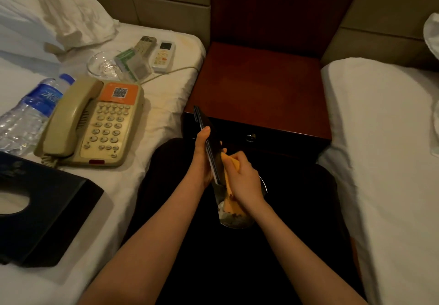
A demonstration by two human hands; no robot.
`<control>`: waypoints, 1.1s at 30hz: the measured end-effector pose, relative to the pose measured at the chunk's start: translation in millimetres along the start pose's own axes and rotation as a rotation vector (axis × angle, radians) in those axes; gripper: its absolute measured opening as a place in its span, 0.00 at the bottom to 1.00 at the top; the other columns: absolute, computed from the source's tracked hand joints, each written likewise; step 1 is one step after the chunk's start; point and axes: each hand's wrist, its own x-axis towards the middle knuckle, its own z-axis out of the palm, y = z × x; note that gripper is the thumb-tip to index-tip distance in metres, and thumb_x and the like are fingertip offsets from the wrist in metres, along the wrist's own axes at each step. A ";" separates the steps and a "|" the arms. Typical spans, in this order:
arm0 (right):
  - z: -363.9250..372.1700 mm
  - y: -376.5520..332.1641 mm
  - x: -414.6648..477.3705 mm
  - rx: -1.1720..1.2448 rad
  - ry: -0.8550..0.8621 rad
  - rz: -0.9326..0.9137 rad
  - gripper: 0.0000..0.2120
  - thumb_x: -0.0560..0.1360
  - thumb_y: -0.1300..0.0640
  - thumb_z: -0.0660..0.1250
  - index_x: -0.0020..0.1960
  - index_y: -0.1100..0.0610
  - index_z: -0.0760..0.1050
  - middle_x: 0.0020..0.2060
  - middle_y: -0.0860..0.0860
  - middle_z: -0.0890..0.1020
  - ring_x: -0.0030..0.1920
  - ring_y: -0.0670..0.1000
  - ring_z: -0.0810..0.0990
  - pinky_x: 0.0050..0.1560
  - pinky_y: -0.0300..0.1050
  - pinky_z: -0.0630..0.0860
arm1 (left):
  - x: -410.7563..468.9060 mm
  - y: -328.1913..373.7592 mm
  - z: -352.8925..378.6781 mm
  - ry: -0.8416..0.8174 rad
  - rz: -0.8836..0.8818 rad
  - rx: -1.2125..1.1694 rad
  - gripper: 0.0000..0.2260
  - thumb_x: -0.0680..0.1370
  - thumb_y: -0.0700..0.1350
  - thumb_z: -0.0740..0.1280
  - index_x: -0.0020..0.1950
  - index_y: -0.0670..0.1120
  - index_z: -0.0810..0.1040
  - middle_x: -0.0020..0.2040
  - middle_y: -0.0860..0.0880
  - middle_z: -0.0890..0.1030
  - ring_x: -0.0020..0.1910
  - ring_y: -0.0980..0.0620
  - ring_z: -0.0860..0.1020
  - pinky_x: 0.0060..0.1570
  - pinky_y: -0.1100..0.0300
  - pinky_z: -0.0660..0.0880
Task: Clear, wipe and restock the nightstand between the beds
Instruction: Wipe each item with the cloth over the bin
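Where the hands meet: low before the drawer front, over the dark floor between the two beds.
Left hand [202, 159]: grip clamped on a thin black rectangular board [204, 124], thumb lying along its near edge, fingers behind it.
Board: held on edge and tilted, upper end level with the nightstand's front edge, lower end down between the hands.
Right hand [244, 176]: grip closed round a folded orange cloth [228, 190], which it presses against the board's right face.
Cloth: its loose end hangs below the hand.
Beneath the hands: what seems to be a clear plastic-lined bin [235, 219] holding pale scraps; the dim view does not settle this.
Nightstand: reddish-brown wooden worktop [261, 86] between the beds, with a dark drawer front and a metal ring pull [250, 137] below it.
Left bed [166, 95]: white sheet carrying all the small items.
Beige corded push-button telephone [95, 124]: flat on the sheet, handset in its cradle, orange label with a square code above the keys.
Clear plastic water bottle with a blue label [31, 112]: lying on its side, touching the telephone's left edge.
Clear glass ashtray [102, 67]: beyond the telephone.
Green-and-white card in a clear case [131, 64]: just beside the ashtray.
Grey remote [145, 45] and white remote [163, 56]: side by side, nearest the headboard.
Black tissue box [47, 209]: at the near left.
Right bed [380, 138]: white cover, close against the nightstand.
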 end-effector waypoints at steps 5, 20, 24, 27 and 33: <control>-16.5 -52.1 -1.0 0.083 -0.124 -0.225 0.16 0.77 0.39 0.56 0.50 0.50 0.72 0.39 0.50 0.79 0.38 0.50 0.80 0.43 0.51 0.77 | -6.4 30.8 -0.3 0.127 -0.026 0.007 0.34 0.68 0.69 0.65 0.48 0.37 0.83 0.47 0.36 0.82 0.43 0.43 0.82 0.45 0.52 0.78; 8.2 -146.2 18.8 0.420 -0.340 -0.230 0.05 0.74 0.59 0.67 0.50 0.56 0.75 0.46 0.50 0.79 0.44 0.48 0.78 0.44 0.44 0.73 | -66.8 144.3 -49.3 0.538 0.413 -0.005 0.40 0.68 0.67 0.62 0.75 0.52 0.57 0.69 0.47 0.69 0.67 0.45 0.70 0.66 0.46 0.68; 36.3 -173.1 18.2 0.652 -0.509 -0.088 0.07 0.74 0.64 0.66 0.51 0.57 0.76 0.47 0.53 0.81 0.48 0.54 0.79 0.55 0.50 0.75 | -99.1 165.6 -85.4 0.664 0.470 -0.026 0.17 0.80 0.48 0.58 0.68 0.46 0.66 0.56 0.46 0.76 0.54 0.47 0.75 0.57 0.49 0.74; 62.3 -191.7 5.9 0.620 -0.646 -0.123 0.13 0.74 0.64 0.65 0.58 0.58 0.74 0.49 0.54 0.81 0.49 0.55 0.80 0.56 0.51 0.76 | -126.7 177.5 -117.0 0.808 0.500 -0.027 0.08 0.80 0.41 0.57 0.54 0.45 0.74 0.47 0.47 0.78 0.51 0.46 0.77 0.56 0.49 0.76; 118.8 -220.6 -31.0 0.387 -0.822 -0.165 0.06 0.74 0.62 0.67 0.50 0.56 0.75 0.51 0.58 0.82 0.51 0.58 0.81 0.58 0.55 0.77 | -173.9 168.4 -184.3 1.138 0.447 -0.124 0.09 0.81 0.36 0.56 0.50 0.38 0.75 0.38 0.49 0.71 0.37 0.53 0.70 0.37 0.63 0.69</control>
